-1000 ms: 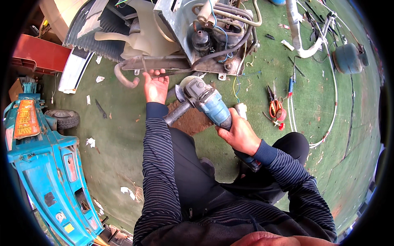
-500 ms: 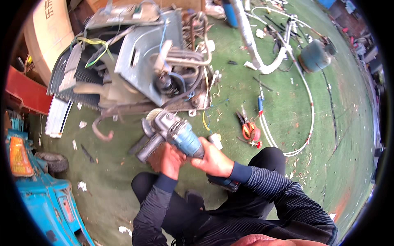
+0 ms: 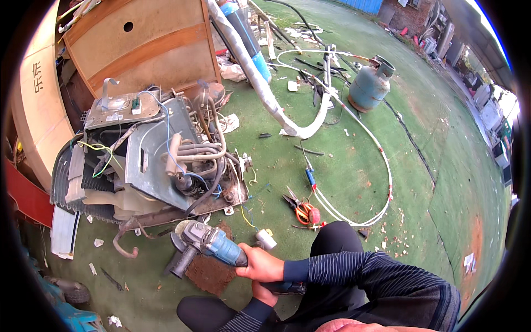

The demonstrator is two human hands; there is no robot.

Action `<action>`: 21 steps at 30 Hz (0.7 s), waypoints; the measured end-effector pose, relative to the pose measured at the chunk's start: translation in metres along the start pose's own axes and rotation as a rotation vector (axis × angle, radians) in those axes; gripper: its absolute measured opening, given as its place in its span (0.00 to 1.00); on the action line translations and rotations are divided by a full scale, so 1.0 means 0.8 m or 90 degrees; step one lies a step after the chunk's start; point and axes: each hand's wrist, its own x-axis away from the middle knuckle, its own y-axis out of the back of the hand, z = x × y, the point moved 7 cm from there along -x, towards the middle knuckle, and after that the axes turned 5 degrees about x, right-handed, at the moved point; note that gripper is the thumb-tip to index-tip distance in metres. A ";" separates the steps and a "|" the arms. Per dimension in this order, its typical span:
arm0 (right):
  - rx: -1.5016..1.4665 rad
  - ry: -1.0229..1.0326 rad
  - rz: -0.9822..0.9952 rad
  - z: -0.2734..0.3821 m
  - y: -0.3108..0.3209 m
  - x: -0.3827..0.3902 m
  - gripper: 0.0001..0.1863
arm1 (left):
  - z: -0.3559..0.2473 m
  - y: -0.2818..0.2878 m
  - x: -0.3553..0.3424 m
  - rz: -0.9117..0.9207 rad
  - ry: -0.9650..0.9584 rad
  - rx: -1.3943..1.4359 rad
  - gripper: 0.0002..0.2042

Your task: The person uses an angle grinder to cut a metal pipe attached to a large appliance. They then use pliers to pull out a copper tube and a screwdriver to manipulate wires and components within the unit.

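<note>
Green matting [image 3: 354,171] spreads beneath the blue grinder [image 3: 221,247], jutting forward-left from the gripping right hand [image 3: 263,264]; the left hand [image 3: 264,294], just behind, is half-hidden, its hold unclear.

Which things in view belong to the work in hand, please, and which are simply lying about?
Apparently in the work: angle grinder, in the right hand, left hand by its battery end; partly stripped air-conditioner outdoor unit.

Apparently lying about: orange-handled pliers; squat gas cylinder; wrapped pipe.

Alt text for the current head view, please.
A person's right hand grips a blue angle grinder, the left hand close by its rear end. Ahead on the green floor sit a partly dismantled machine, orange-handled tools and a gas cylinder.
</note>
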 end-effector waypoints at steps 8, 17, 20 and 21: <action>-0.005 0.018 -0.055 -0.015 0.003 -0.015 0.26 | 0.000 0.039 -0.026 -0.094 0.016 -0.052 0.35; 0.001 0.005 -0.020 -0.036 -0.006 -0.012 0.25 | 0.010 0.041 -0.025 -0.090 0.006 -0.033 0.28; -0.020 -0.024 -0.010 -0.041 -0.007 -0.011 0.24 | 0.018 0.050 -0.026 -0.080 0.011 -0.061 0.28; -0.022 -0.035 -0.010 -0.041 -0.007 -0.012 0.24 | 0.019 0.054 -0.029 -0.074 0.020 -0.060 0.28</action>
